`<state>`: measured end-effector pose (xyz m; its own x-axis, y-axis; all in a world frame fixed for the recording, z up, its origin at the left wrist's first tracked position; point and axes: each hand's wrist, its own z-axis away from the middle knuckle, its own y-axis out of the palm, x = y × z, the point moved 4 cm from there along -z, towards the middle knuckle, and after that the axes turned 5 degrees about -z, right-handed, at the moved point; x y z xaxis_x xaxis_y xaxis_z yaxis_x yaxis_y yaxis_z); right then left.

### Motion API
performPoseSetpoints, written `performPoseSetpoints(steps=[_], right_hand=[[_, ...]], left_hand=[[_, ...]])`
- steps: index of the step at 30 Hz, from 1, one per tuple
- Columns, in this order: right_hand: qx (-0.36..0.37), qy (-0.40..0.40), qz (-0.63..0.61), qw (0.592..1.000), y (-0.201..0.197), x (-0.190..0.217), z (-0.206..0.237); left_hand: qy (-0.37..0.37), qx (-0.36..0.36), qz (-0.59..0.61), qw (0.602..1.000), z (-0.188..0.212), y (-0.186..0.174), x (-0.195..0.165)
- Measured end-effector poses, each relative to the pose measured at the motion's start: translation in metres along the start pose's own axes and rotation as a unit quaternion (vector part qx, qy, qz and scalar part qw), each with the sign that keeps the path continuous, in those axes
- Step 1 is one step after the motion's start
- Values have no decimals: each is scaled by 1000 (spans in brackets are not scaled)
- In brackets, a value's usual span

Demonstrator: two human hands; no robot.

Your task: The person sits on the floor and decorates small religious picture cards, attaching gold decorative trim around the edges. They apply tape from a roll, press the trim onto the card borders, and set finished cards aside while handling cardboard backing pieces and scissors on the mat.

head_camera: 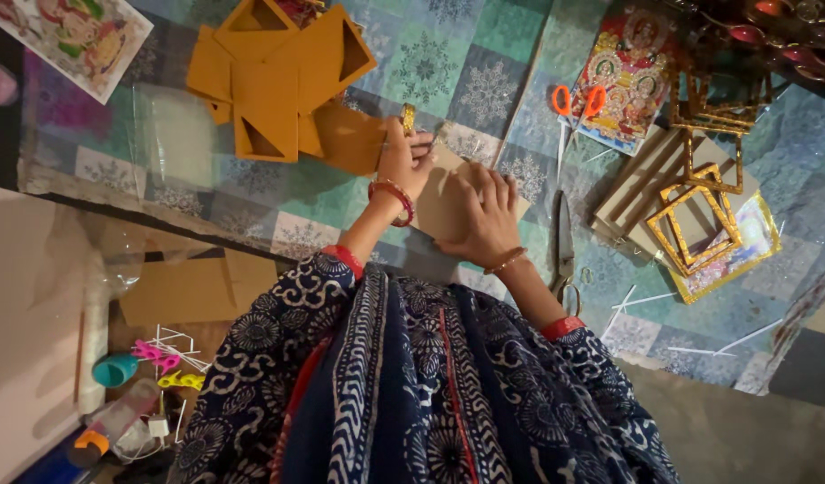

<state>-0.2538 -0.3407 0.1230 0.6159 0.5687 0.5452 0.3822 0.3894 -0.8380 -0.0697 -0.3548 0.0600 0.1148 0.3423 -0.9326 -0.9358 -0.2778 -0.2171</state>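
The left hand (403, 161) pinches a small golden strip (408, 117) at the far edge of a brown cardboard sheet (444, 202), fingers curled closed on it. The right hand (486, 220) lies flat and open on the same sheet, pressing it to the patterned cloth (448, 63). How much of the sheet lies under the palms I cannot make out; its near edge is hidden by the wrists.

To the right lie long scissors (565, 242), partly cut off by the forearm, with orange-handled scissors (578, 103) farther away beside a printed picture (632, 76). Golden frames (699, 224) are stacked at far right. On the far left sits a pile of cardboard cut-outs (274, 76). The clothing hides the near ground. Bare cloth lies open beyond the hands.
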Motion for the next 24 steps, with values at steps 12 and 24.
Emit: performPoseSetpoints(steps=[12, 24], right_hand=[[-282, 313, -453, 786, 19, -58, 80], [-241, 329, -477, 779, 61, -97, 85]], left_hand=[[188, -144, -318, 918, 54, -9, -28], [12, 4, -66, 998, 25, -8, 19]])
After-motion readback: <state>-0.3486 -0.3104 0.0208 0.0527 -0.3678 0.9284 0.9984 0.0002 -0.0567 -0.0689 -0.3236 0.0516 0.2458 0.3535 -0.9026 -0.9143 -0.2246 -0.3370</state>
